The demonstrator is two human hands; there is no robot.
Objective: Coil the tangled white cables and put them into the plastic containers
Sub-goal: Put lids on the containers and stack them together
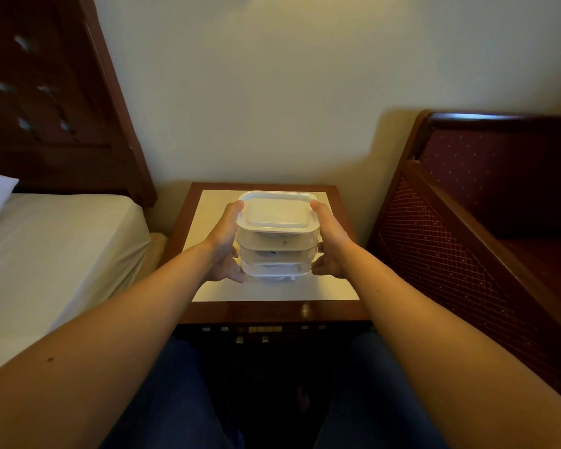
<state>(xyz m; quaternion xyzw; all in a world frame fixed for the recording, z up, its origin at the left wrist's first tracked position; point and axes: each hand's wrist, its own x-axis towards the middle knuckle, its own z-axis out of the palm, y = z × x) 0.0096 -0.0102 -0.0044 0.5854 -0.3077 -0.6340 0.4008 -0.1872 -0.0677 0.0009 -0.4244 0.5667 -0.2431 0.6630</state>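
At the centre of the head view, on the white inlay of the bedside table [214, 205], sits a stack of three clear plastic containers [277, 241], lidded on top. Left hand [225, 244] clamps the stack's 9 o'clock side, right hand [329, 243] the 3 o'clock side; thumbs up near the top lid's rim, fingers curled low round the bottom box. Both hands are closed on the stack, gripping it. A two-sided grip makes sense: three loose-stacked boxes would shear apart if held from one side, and pressure at both top and bottom keeps them aligned. Can't tell if the stack is resting on the table or just lifted off it; the bottom edge blurs into the inlay. White cables [274, 236] show faintly through the walls, with a small dark connector tip in the middle box; coil quality not readable. No loose cable visible on the table, so my read is that packing is done and this is the final placing or squaring-up of the stack. Bed [55, 241] at 9 o'clock, wooden armchair [467, 228] at 3 o'clock, wall behind at 12. Risk: the top box sliding if the grip loosens unevenly.
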